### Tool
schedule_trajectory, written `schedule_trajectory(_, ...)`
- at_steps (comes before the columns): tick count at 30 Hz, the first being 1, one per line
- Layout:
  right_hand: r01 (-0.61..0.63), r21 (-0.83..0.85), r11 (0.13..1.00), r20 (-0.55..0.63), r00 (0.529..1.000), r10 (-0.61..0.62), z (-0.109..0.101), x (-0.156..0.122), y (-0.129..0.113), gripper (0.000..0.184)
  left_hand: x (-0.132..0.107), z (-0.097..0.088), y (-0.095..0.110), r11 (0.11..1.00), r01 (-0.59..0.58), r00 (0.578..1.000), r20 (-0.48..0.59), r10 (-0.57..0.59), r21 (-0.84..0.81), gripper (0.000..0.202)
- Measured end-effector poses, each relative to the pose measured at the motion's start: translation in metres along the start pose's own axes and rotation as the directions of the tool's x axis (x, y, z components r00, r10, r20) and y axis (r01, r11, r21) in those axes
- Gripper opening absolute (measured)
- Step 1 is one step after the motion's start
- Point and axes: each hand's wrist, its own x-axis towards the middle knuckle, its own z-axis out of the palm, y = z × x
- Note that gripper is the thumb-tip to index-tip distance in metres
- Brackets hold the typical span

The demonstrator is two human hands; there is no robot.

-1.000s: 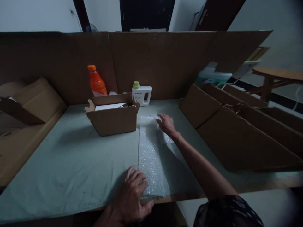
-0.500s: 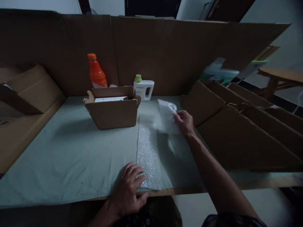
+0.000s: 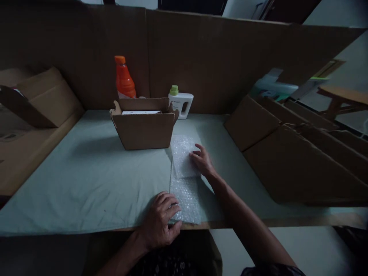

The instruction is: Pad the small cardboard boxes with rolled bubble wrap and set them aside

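A long strip of bubble wrap point(image 3: 185, 201) lies lengthwise on the pale green cloth, reaching the table's front edge. On its far part rests a smaller piece of bubble wrap point(image 3: 182, 159). My right hand point(image 3: 202, 161) is over the right side of that small piece, fingertips at its surface and one finger lifted apart from the others. At the front edge, my left hand point(image 3: 163, 218) lies with fingers spread, its fingertips on the left border of the long strip. Just beyond the strip stands an open cardboard box point(image 3: 145, 131) with a white item point(image 3: 140, 112) inside.
Behind the box are an orange bottle point(image 3: 125, 80) and a white jug with a green cap point(image 3: 181, 101). A large partitioned carton point(image 3: 299, 165) stands at right, holding a teal bottle point(image 3: 276, 90). Another carton point(image 3: 43, 99) is at left. A cardboard wall point(image 3: 215, 61) closes off the back.
My right hand has moved left and nearer, laying the small bubble wrap piece down on the long strip, and its fingers have loosened. My left hand keeps its place. The view has shifted slightly.
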Motion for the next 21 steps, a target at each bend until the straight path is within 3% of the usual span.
schedule_trajectory(6,0.014,0.007,1.000,-0.077,0.997,-0.013,0.001,-0.002,0.006,0.069,0.000,0.001,-0.001,1.000,-0.004,1.000,-0.017,0.004,-0.005,0.022)
schedule_trajectory(11,0.060,-0.014,0.998,-0.145,0.988,-0.061,0.003,0.012,0.010,0.065,0.001,0.002,0.000,1.000,-0.012,0.999,-0.030,0.012,-0.005,0.021)
schedule_trajectory(16,0.049,-0.157,0.986,-0.084,0.995,-0.063,-0.002,0.025,0.006,0.046,0.002,0.003,0.001,1.000,-0.015,0.999,-0.044,0.015,-0.006,0.025)
schedule_trajectory(21,0.056,-0.335,0.940,0.002,0.998,-0.059,-0.005,0.029,0.000,0.039,0.001,0.004,0.000,1.000,-0.026,0.998,-0.052,0.026,0.003,0.026)
